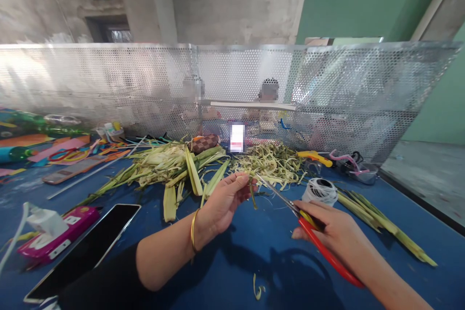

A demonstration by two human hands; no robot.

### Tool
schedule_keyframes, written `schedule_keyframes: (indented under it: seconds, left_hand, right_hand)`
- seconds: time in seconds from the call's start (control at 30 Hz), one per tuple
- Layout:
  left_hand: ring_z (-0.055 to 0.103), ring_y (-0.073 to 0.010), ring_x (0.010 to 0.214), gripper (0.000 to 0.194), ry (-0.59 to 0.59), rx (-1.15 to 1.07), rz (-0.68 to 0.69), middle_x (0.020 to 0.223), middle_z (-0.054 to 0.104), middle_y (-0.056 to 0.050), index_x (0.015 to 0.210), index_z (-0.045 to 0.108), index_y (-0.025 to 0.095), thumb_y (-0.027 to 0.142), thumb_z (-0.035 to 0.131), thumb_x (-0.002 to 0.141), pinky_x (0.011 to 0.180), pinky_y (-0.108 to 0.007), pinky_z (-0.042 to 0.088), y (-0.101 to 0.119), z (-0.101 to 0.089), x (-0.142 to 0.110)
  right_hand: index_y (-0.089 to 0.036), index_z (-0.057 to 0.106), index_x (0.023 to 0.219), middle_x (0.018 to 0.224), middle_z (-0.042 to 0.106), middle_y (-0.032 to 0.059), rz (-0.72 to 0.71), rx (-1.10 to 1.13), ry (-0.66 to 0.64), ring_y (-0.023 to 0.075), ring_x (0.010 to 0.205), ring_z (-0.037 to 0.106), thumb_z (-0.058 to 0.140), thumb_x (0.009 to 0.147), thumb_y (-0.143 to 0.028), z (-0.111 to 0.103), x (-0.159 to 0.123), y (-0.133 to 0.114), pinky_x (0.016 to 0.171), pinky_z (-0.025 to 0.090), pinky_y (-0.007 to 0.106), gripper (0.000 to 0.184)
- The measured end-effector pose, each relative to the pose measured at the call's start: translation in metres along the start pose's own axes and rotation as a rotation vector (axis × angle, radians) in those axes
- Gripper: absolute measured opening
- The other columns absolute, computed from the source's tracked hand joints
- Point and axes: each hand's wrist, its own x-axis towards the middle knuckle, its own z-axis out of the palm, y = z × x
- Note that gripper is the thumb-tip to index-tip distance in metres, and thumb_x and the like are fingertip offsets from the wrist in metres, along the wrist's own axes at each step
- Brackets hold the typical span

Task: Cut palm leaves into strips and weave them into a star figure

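My left hand (227,196) pinches a short green plant strip (253,196) between thumb and fingers, near the middle of the blue table. In my right hand (334,230) is a pair of scissors (316,237) with red and yellow handles. Their blades point up and left, with the tips close to the strip at my left fingertips; whether they touch it I cannot tell. Behind my hands lies a heap of thin shredded plant strips (279,162). To its left is a pile of broader pale-green leaf pieces (163,162). A small curled scrap (258,288) lies nearer me.
A spool of white cord (321,192) and long stalks (392,230) lie right. Left are a large dark-screened phone (87,247), a magenta power strip (60,237) and coloured paper. A yellow glue gun (314,157) lies before the perforated metal screen (145,82); people sit behind it.
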Motion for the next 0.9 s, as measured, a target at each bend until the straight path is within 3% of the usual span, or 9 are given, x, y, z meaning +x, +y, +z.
schedule_keyframes:
  seconds: [0.4,0.53,0.7,0.8,0.9]
  left_hand:
    - [0.059,-0.0092,0.066,0.010,0.013,0.003,-0.017,0.077,0.066,-0.003,0.078,0.062,0.015,0.023,0.067,0.078,0.066,-0.021,0.044,0.004,0.002,0.000]
    - [0.062,-0.0097,0.066,0.006,0.082,0.016,-0.042,0.078,0.069,-0.003,0.082,0.062,0.015,0.017,0.066,0.078,0.067,-0.022,0.047,0.007,0.003,-0.001]
    - [0.064,-0.0108,0.063,0.010,0.077,0.089,-0.071,0.083,0.072,-0.007,0.083,0.063,0.014,0.016,0.068,0.075,0.065,-0.023,0.050,0.008,0.006,-0.005]
    - [0.066,-0.0125,0.066,0.013,0.054,0.142,-0.100,0.088,0.073,-0.009,0.082,0.062,0.014,0.018,0.070,0.073,0.066,-0.024,0.050,0.008,0.008,-0.008]
    - [0.067,-0.0137,0.072,0.016,0.025,0.174,-0.122,0.088,0.073,-0.009,0.079,0.061,0.015,0.021,0.073,0.070,0.071,-0.025,0.049,0.009,0.010,-0.012]
  right_hand:
    - [-0.025,0.068,0.102,0.090,0.072,0.0033,0.040,-0.050,0.036,0.0212,0.078,0.067,0.063,0.075,-0.047,-0.002,-0.002,0.001,0.069,0.053,0.026,0.036]
    - [-0.025,0.067,0.101,0.096,0.071,0.0049,0.055,-0.271,0.035,0.0218,0.076,0.067,0.059,0.077,-0.045,0.002,0.000,0.007,0.066,0.052,0.029,0.032]
    - [-0.024,0.066,0.109,0.099,0.069,0.0081,0.008,-0.532,-0.129,0.0238,0.078,0.067,0.057,0.076,-0.031,0.019,-0.003,0.006,0.063,0.048,0.030,0.035]
    - [-0.023,0.066,0.108,0.090,0.069,0.0076,-0.049,-0.505,-0.228,0.0211,0.076,0.065,0.055,0.075,-0.021,0.022,-0.006,-0.001,0.064,0.046,0.027,0.035]
    - [-0.021,0.071,0.092,0.083,0.068,0.0084,-0.066,-0.421,-0.243,0.0211,0.074,0.063,0.052,0.079,-0.023,0.017,-0.005,-0.006,0.064,0.045,0.029,0.023]
